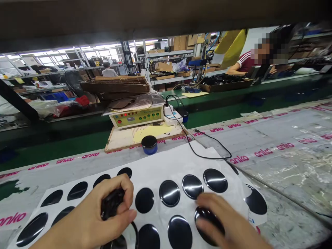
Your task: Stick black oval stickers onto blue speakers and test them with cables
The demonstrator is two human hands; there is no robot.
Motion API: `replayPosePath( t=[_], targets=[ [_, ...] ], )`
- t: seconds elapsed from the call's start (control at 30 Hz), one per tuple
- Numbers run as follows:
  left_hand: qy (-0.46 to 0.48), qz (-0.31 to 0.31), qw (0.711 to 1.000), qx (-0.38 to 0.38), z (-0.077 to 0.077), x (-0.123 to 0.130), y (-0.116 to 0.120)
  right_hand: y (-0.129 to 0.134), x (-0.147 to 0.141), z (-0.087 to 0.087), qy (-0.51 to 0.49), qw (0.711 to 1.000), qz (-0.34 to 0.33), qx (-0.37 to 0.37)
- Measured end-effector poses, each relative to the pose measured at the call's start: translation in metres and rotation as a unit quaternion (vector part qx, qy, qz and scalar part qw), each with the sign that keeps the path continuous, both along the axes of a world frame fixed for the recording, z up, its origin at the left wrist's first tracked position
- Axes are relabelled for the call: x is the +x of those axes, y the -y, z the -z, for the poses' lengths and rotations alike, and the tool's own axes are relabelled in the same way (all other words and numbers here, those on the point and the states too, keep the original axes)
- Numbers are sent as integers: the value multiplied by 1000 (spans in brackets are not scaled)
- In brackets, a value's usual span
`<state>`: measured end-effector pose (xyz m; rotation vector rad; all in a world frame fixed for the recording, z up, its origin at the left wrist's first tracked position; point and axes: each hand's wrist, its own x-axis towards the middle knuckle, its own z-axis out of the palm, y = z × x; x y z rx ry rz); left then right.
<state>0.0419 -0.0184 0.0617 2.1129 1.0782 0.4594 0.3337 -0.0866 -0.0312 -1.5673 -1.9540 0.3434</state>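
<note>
My left hand (103,211) is curled around a glossy black part with a cord (112,204), whose exact kind I cannot make out. A thin black cord hangs below the fingers, and another dark piece partly shows under the hand. My right hand (220,218) is blurred by motion, thumb and fingers apart over a black round sticker (209,221). Whether the fingertips touch it I cannot tell. Both hands are above a white backing sheet (178,162) that carries rows of black round stickers (169,193), some shiny with a thin rim.
Beyond the sheet stands a blue tub with a black top (149,144). Behind it, a control box (137,117) rests on a board (119,138). A black cable (207,157) and a metal rod (275,193) cross the bench at right. A co-worker (246,62) sits across, beside a box of black parts (225,83).
</note>
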Motion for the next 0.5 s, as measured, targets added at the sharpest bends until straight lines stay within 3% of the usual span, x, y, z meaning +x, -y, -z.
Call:
replayPosePath(
  t=[0.07,0.17,0.23,0.3,0.4,0.5],
  targets=[
    [27,20,999,19,-4,0,-4,-49,20,-33,33,999,25,12],
    [42,50,998,16,-8,7,-4,-152,44,-74,101,992,66,28],
    [46,56,997,17,-7,12,-2,-217,50,-84,124,989,77,28],
    [49,60,996,39,-6,13,0,-264,49,-82,143,986,79,20],
    [39,74,992,95,-6,8,1,-292,46,-73,167,983,82,-1],
    [9,61,988,142,-9,-4,2,-284,55,-79,189,976,107,-20]
  ],
)
